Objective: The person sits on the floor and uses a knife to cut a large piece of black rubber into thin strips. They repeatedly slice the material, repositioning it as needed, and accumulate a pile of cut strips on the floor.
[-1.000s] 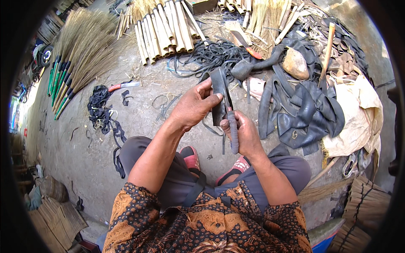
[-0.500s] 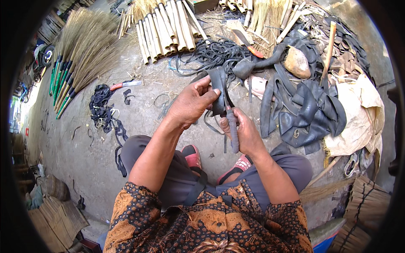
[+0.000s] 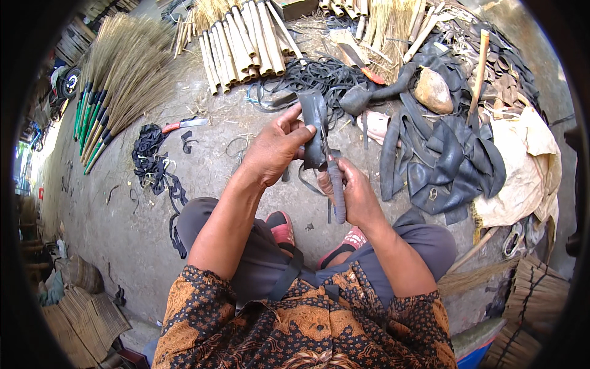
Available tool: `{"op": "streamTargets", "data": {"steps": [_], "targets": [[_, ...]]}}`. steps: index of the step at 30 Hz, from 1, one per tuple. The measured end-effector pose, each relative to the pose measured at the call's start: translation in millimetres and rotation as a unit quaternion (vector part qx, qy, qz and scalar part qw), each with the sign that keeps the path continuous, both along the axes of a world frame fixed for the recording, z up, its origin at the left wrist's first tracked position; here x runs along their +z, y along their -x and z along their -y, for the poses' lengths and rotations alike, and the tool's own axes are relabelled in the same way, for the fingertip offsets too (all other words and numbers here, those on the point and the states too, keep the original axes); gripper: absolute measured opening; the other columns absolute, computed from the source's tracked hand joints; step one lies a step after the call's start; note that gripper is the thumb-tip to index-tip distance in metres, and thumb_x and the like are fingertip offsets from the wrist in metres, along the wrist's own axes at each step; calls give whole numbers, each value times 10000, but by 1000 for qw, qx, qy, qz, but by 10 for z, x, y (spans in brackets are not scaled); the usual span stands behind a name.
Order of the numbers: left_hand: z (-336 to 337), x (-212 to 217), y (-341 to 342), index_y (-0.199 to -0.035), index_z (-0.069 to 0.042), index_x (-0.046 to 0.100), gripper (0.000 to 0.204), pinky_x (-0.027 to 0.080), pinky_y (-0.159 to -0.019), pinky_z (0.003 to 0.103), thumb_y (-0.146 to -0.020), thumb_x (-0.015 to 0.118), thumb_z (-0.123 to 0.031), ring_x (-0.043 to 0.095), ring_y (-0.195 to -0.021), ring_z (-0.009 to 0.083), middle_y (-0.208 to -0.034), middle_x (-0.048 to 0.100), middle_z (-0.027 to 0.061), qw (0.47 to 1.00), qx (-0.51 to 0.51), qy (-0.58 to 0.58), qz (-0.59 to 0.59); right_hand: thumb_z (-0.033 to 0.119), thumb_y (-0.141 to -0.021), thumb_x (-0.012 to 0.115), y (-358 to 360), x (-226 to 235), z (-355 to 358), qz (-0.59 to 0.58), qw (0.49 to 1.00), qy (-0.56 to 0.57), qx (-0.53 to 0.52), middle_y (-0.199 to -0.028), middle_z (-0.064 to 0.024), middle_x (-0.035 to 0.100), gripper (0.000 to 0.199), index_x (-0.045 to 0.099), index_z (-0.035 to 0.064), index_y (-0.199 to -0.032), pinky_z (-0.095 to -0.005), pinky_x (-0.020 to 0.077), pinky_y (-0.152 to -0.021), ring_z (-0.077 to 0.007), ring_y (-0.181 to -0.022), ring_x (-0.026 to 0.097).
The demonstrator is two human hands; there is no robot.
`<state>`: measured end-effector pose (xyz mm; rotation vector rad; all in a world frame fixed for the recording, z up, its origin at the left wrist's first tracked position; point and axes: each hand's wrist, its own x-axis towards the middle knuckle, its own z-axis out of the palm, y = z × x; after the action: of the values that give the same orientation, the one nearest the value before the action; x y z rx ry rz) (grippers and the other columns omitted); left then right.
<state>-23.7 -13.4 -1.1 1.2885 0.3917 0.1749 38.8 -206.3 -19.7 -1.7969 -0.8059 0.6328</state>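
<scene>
My left hand (image 3: 276,146) pinches a wide black rubber strip (image 3: 314,114) between thumb and fingers. The strip curves and hangs over the floor in front of my knees. In my right hand (image 3: 358,194) is a cutting tool with a grey wrapped handle (image 3: 337,190), held upright. Its narrow blade end meets the strip's lower right edge; whether it is a knife or shears I cannot tell. Thinner black strips dangle just below the strip, partly hidden by my hands.
Bamboo-handled brush bundles (image 3: 243,46) lie ahead, near a tangle of black strips (image 3: 319,77). Rubber sheets (image 3: 452,163) and a pale cloth (image 3: 519,172) are at right. A red-handled knife (image 3: 184,125) and black scraps (image 3: 147,154) lie left, below grass brooms (image 3: 123,80).
The rubber strip has tilted, its broad face turning more toward me and its top shifting slightly left. My left hand moved a little with it; the tool stays at its edge.
</scene>
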Motion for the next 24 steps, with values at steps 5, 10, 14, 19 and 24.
{"op": "streamTargets", "data": {"steps": [5, 10, 14, 19, 24], "targets": [[95, 2, 35, -1401, -97, 542, 428, 529, -739, 233, -991, 638, -176, 624, -915, 50, -1066, 663, -34, 999, -39, -22, -2, 358, -908, 781, -19, 46, 18, -16, 999, -18, -30, -806, -85, 713, 472, 638, -47, -1104, -282, 476, -582, -106, -659, 620], [34, 54, 2, -1359, -94, 561, 378, 567, -749, 267, -996, 625, -175, 634, -939, 54, -1075, 665, -32, 1000, -18, 15, -4, 295, -906, 788, 3, 56, 79, -44, 998, -33, -5, -779, -74, 718, 393, 651, -43, -1052, -259, 453, -553, -58, -653, 598], [-21, 93, 3, -1353, -48, 547, 363, 618, -730, 300, -1009, 599, -150, 662, -927, 75, -1073, 660, 0, 998, 37, 54, 9, 307, -929, 762, 30, -7, 48, -62, 997, -37, 22, -793, -52, 677, 391, 643, -34, -1079, -255, 463, -628, -63, -721, 582], [71, 17, 37, -1426, -38, 498, 435, 610, -722, 290, -1013, 599, -131, 662, -849, 77, -1002, 659, -4, 1000, -5, 1, 20, 324, -941, 752, -25, 23, 41, 38, 999, 3, 11, -820, -49, 669, 410, 631, -25, -1118, -253, 476, -688, -79, -777, 593], [88, -44, 32, -1411, -37, 515, 414, 607, -728, 290, -1018, 594, -141, 652, -857, 71, -1023, 662, -7, 999, -18, -33, -1, 284, -950, 743, -51, 104, 79, -26, 999, 39, 7, -840, -67, 694, 375, 635, -34, -1116, -251, 481, -656, -79, -750, 608]]}}
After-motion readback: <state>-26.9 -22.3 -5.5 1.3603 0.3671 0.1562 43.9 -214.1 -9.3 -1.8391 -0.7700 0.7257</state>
